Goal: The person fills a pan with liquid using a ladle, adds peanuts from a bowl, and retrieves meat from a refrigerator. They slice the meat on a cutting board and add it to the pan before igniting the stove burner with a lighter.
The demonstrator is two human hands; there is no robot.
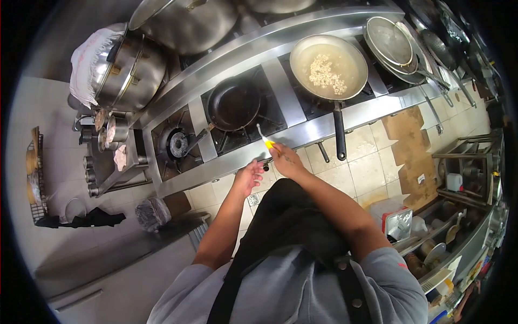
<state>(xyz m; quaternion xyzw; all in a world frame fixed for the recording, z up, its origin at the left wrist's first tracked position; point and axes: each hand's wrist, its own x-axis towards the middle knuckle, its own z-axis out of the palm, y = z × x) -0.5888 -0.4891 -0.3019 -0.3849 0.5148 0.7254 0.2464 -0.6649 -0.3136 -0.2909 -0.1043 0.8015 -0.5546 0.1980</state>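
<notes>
My right hand (287, 163) is closed round a slim yellow-handled tool (268, 142), whose thin pale shaft points up toward the stove's front edge. I cannot tell what kind of tool it is. Just left of it, my left hand (249, 177) is held open with fingers loosely bent, close to a dark control knob (265, 168) below the stove front. A dark frying pan (233, 103) rests on the burner ahead, its handle angled down to the left. On the burner to the right sits a light-coloured pan (302, 62) with liquid and pale chopped pieces (325, 74) in it.
A burner with a small round metal piece (178, 144) is at the left. Large steel pots (186, 24) stand behind the stove, one covered with a white cloth (96, 65). Strainers (389, 40) lie at the far right. Flattened cardboard (413, 162) covers part of the tiled floor.
</notes>
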